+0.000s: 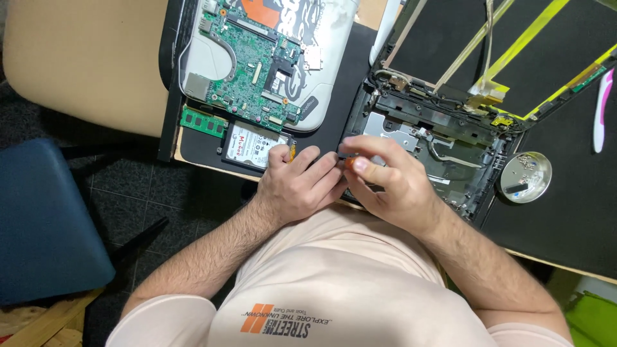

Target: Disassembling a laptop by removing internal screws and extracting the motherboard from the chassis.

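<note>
My left hand (297,183) and my right hand (389,183) meet at the front edge of an opened black laptop base (443,151). Between them is a small orange-and-black screwdriver (348,162). My right thumb and fingers pinch its orange part. My left fingers curl over its other end, and an orange bit shows beside that hand near the hard drive (249,145). The tool's tip is hidden by my fingers. The laptop's lid (514,45), with yellow tape strips, lies open behind the base.
A green motherboard (252,59) rests on a white cover at the back left, with a green memory stick (202,122) beside it. A round metal dish (527,177) with screws sits right of the base. A pink-and-white tool (603,109) lies far right. A blue seat (45,218) stands left.
</note>
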